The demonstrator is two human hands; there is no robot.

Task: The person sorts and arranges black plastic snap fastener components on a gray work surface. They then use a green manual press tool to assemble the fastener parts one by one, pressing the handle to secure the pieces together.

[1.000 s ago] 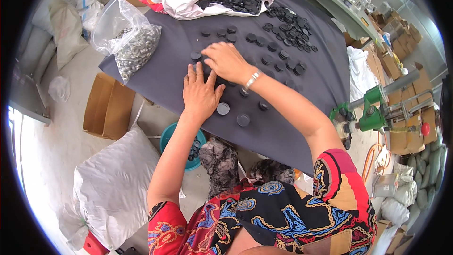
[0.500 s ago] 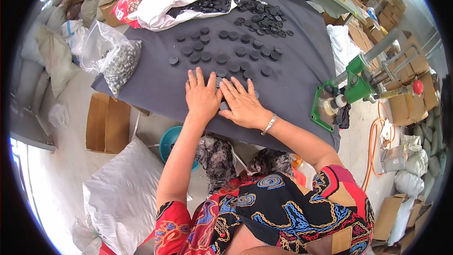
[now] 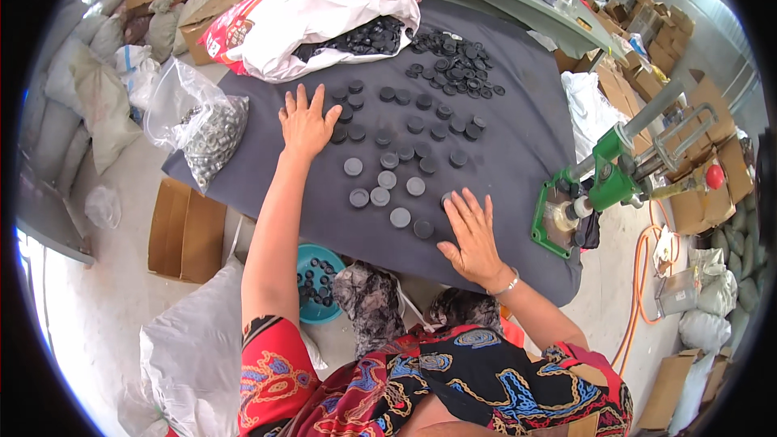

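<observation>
Two flat hands bracket a scatter of dark round caps on a grey cloth-covered table.

At the far left a clear bag of small metal pieces (image 3: 212, 133) slumps at the table edge, probably kept within reach as stock. Next, the left hand (image 3: 306, 123) lies palm down on the grey cloth (image 3: 518, 146), fingers spread wide, pinching nothing, its fingertips just beside the nearest of the loose black caps (image 3: 405, 150). The caps lie singly between the hands, seemingly laid out for sorting, with a denser pile spilling from the white sack (image 3: 324, 16) beyond. The right hand (image 3: 471, 235) also rests flat, fingers fanned, touching a cap at the near edge. A green hand press (image 3: 599, 186) is clamped at the table's right side.
</observation>
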